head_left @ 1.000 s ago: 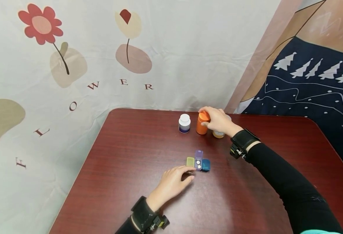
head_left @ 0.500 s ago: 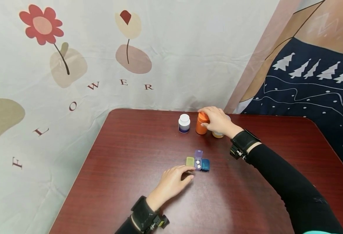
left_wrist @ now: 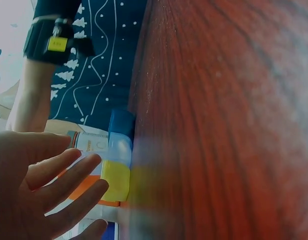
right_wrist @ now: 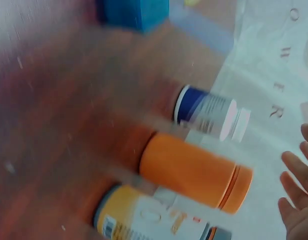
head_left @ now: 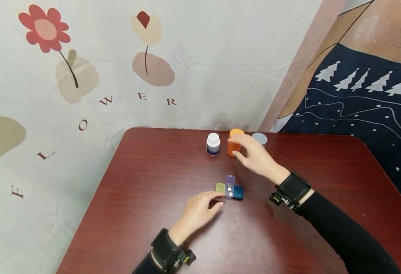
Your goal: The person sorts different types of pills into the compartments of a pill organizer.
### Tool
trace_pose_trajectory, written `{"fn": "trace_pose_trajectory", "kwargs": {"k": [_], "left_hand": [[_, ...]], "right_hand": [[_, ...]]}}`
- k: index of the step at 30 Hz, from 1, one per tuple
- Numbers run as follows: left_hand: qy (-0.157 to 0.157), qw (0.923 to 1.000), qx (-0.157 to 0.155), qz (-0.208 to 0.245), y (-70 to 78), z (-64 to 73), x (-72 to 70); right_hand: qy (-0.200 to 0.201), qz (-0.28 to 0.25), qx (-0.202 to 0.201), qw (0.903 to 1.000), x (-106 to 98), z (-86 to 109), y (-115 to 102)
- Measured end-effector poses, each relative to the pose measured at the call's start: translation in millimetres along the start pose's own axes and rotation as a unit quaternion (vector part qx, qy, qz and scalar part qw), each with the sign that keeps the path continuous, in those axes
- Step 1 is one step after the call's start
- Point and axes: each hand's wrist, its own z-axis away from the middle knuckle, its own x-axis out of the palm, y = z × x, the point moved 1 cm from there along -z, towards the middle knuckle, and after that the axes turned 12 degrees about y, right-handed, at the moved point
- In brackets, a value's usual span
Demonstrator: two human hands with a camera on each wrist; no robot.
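Note:
A small pill organizer (head_left: 229, 192) with yellow-green, purple and blue compartments lies on the table. Its purple lid stands raised, and white tablets show inside. Beside the yellow-green compartment is my left hand (head_left: 197, 213), fingers extended; whether a fingertip touches the box I cannot tell. My right hand (head_left: 257, 159) hovers in front of the orange bottle (head_left: 232, 149), fingers spread and holding nothing. In the right wrist view, a gap shows between those fingers (right_wrist: 296, 170) and the capped orange bottle (right_wrist: 189, 170).
Left of the orange bottle stands a white bottle (head_left: 213, 144) with a dark blue band. A grey-lidded bottle (head_left: 259, 138) with a yellowish label is to its right, partly behind my right hand. Printed cloth (head_left: 200, 76) hangs behind the table's back edge.
My right hand has come off the orange bottle and drawn back toward me, uncovering its cap and the grey lid. The left hand stays by the pill organizer.

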Motion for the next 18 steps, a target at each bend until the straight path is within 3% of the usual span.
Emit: {"fn": "trace_pose_trajectory", "kwargs": {"k": [9, 14, 18], "left_hand": [[0.018, 0.9995, 0.025, 0.009, -3.5, -2.8, -3.4], [0.017, 0.9994, 0.021, 0.024, -6.1, -5.7, -6.8], [0.005, 0.9998, -0.004, 0.018, -10.9, -10.9, -5.4]], "right_hand": [[-0.056, 0.007, 0.008, 0.9984, 13, 42.9, -20], [-0.099, 0.017, 0.028, 0.9945, 21, 64.4, -23], [-0.122, 0.018, 0.057, 0.9908, 31, 80.4, -15]]}}
